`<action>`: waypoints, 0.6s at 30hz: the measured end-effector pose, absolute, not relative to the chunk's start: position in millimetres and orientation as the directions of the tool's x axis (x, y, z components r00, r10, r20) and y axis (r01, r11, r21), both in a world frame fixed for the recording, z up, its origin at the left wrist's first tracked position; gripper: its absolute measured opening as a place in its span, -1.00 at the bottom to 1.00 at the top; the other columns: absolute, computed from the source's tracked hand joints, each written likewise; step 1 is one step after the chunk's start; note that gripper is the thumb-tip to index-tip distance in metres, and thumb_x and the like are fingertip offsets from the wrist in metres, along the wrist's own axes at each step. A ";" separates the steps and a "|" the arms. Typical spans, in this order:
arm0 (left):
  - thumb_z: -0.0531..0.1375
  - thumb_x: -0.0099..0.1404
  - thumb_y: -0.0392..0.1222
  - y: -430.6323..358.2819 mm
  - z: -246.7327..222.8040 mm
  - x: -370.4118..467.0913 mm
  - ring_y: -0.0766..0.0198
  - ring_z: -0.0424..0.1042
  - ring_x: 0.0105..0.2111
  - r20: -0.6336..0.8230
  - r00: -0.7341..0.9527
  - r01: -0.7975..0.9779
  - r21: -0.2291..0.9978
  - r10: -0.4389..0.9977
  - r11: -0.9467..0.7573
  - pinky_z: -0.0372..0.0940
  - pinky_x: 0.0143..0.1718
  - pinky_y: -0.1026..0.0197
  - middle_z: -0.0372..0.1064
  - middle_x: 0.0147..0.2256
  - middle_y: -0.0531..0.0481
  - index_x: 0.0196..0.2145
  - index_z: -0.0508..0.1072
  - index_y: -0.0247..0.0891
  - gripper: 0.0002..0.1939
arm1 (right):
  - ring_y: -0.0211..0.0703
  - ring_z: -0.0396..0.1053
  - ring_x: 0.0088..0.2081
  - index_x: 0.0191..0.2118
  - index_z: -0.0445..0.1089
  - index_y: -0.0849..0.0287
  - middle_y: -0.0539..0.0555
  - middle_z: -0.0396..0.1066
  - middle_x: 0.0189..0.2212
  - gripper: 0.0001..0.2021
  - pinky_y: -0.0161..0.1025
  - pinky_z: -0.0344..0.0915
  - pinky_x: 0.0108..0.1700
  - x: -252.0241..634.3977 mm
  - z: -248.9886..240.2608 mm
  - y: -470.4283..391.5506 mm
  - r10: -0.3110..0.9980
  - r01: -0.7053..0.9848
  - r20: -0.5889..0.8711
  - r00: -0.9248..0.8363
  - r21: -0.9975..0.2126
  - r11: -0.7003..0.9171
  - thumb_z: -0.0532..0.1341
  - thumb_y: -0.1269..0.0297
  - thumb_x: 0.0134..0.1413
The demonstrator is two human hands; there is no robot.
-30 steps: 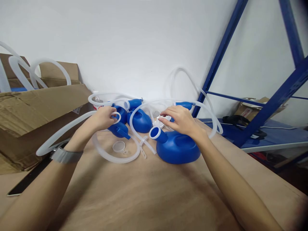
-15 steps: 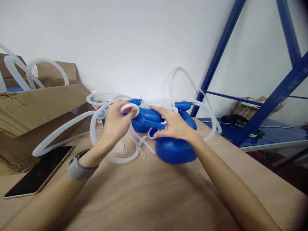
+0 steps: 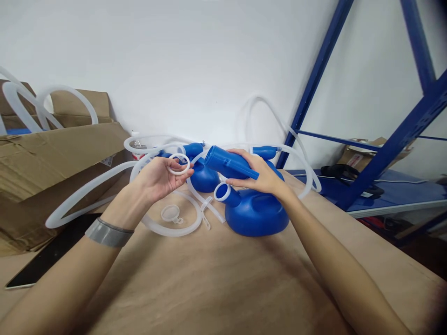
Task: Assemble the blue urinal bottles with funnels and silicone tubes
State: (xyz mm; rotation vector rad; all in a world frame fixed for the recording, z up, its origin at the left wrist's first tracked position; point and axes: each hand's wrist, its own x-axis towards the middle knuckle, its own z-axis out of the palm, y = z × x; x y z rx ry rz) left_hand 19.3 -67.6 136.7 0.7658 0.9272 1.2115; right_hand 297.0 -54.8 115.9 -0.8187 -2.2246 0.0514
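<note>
A white ring [image 3: 189,165] is held in the fingers of my left hand [image 3: 159,179], palm turned up. My right hand [image 3: 256,173] grips a blue tubular part [image 3: 226,162], its open round end pointing left. Just below it a blue bottle [image 3: 258,216] rests on the table, its white-rimmed mouth uncovered and facing up to the left. Between and behind my hands stands a second blue bottle [image 3: 204,177]. A translucent cap [image 3: 171,213] with a small tab lies inside a loop of clear hose [image 3: 185,230].
An open cardboard box [image 3: 59,158] with hoses stands at the left, beside a dark phone [image 3: 45,253] on the table [image 3: 209,284]. Another blue nozzle [image 3: 265,152] and hoses lie behind. A blue metal shelf [image 3: 398,139] is at the right.
My left hand has moved left and down with the white ring, which is now off the blue tubular part. My right hand has drawn that part slightly right, uncovering the front bottle's mouth.
</note>
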 end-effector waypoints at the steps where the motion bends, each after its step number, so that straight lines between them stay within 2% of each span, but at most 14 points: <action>1: 0.08 -0.01 -0.59 -66.6 137.0 17.3 0.29 0.46 -0.53 -0.210 0.131 -0.429 0.869 0.969 0.247 0.32 -0.65 0.40 0.46 -0.36 -0.18 -0.39 0.31 -0.28 -0.73 | 0.20 0.50 0.09 0.30 0.29 -0.04 0.09 0.48 0.16 -0.30 0.09 0.40 0.12 297.0 115.7 -54.9 0.576 0.545 0.637 -0.512 -0.277 0.791 0.42 -0.08 0.09; 3: 0.08 0.04 -0.57 -67.3 137.8 15.7 0.31 0.42 -0.56 -0.199 0.199 -0.439 0.857 0.960 0.268 0.26 -0.70 0.41 0.43 -0.39 -0.18 -0.35 0.33 -0.30 -0.74 | 0.19 0.50 0.09 0.31 0.28 -0.05 0.09 0.48 0.16 -0.29 0.08 0.41 0.12 295.7 115.8 -56.1 0.583 0.546 0.626 -0.517 -0.283 0.788 0.42 -0.08 0.10; 4: 0.09 0.07 -0.55 -68.8 138.6 16.1 0.29 0.44 -0.54 -0.163 0.224 -0.450 0.857 0.961 0.250 0.30 -0.67 0.39 0.43 -0.38 -0.17 -0.33 0.35 -0.30 -0.75 | 0.18 0.50 0.09 0.31 0.28 -0.05 0.08 0.48 0.16 -0.30 0.06 0.41 0.13 294.8 115.9 -57.0 0.583 0.543 0.623 -0.522 -0.284 0.790 0.42 -0.07 0.10; 7: 0.17 0.21 -0.44 -76.0 141.3 20.2 0.19 0.52 -0.40 -0.030 0.285 -0.465 0.869 0.958 0.166 0.47 -0.45 0.25 0.44 -0.34 -0.14 -0.21 0.44 -0.29 -0.80 | 0.18 0.48 0.13 0.30 0.30 -0.04 0.08 0.47 0.19 -0.31 0.05 0.39 0.16 292.5 116.4 -59.0 0.580 0.538 0.609 -0.541 -0.279 0.796 0.43 -0.05 0.09; 10: 0.25 0.31 -0.27 -81.1 142.1 23.7 0.20 0.51 -0.35 0.039 0.325 -0.419 0.902 0.945 0.107 0.51 -0.26 0.15 0.46 -0.31 -0.10 -0.14 0.50 -0.25 -0.85 | 0.19 0.46 0.16 0.30 0.30 -0.04 0.10 0.45 0.21 -0.31 0.09 0.37 0.19 292.0 116.8 -59.0 0.574 0.533 0.603 -0.555 -0.272 0.801 0.43 -0.05 0.08; 12: 0.32 0.30 -0.22 -81.3 140.3 23.6 0.21 0.52 -0.30 0.071 0.331 -0.365 0.929 0.941 0.058 0.50 -0.14 0.13 0.48 -0.29 -0.06 -0.14 0.51 -0.21 -0.84 | 0.20 0.46 0.16 0.30 0.30 -0.03 0.11 0.45 0.21 -0.31 0.10 0.37 0.19 292.3 117.1 -58.6 0.565 0.529 0.605 -0.561 -0.264 0.807 0.42 -0.05 0.09; 15: 0.45 0.19 -0.17 -78.7 135.8 21.1 0.20 0.57 -0.25 0.093 0.299 -0.275 0.961 0.950 -0.007 0.48 -0.05 0.08 0.52 -0.24 -0.01 -0.13 0.45 -0.15 -0.66 | 0.19 0.47 0.15 0.31 0.29 -0.03 0.11 0.46 0.20 -0.30 0.08 0.38 0.17 293.1 118.0 -58.8 0.559 0.530 0.606 -0.566 -0.252 0.810 0.42 -0.06 0.09; 18: 0.52 0.09 -0.06 -75.9 132.0 21.1 0.17 0.61 -0.23 0.162 0.148 -0.190 0.973 0.976 -0.133 0.48 -0.04 0.05 0.56 -0.21 0.01 -0.18 0.31 -0.14 -0.50 | 0.18 0.47 0.14 0.31 0.28 -0.03 0.11 0.45 0.21 -0.29 0.07 0.38 0.16 293.5 119.0 -60.1 0.558 0.528 0.595 -0.579 -0.249 0.812 0.42 -0.08 0.09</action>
